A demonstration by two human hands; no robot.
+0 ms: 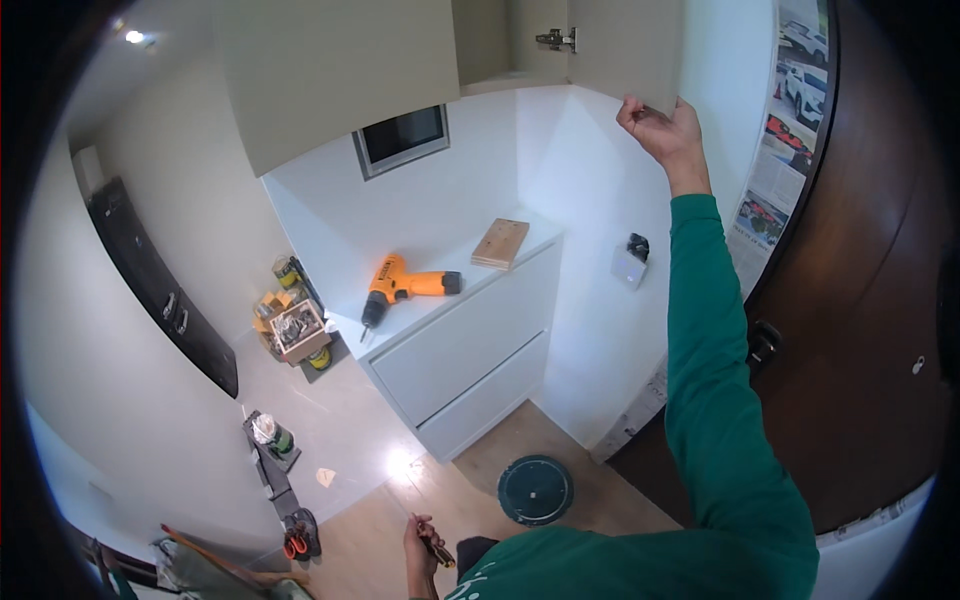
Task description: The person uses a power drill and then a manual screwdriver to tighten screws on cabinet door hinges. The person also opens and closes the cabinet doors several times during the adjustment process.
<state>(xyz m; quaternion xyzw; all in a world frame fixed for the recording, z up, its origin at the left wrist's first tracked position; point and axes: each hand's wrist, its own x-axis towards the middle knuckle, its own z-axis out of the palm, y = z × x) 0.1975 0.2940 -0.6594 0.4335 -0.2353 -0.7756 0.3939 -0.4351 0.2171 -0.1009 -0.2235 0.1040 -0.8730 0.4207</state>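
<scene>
My right hand [660, 128] is raised high and grips the lower corner of an open beige cabinet door [625, 45]; a metal hinge [556, 39] shows inside the cabinet. Down by my side, my left hand [420, 548] holds a screwdriver [436, 549] with a dark and yellow handle. An orange cordless drill [400, 285] lies on the white drawer unit's top [425, 310], and a small wooden block [501, 243] rests further back on the same top.
A round dark stool [535, 489] stands on the wooden floor below me. A box of tools and cans [295, 330] sits on the floor left of the drawers. A brown door [860, 300] is at my right, with paper taped along the wall [790, 120].
</scene>
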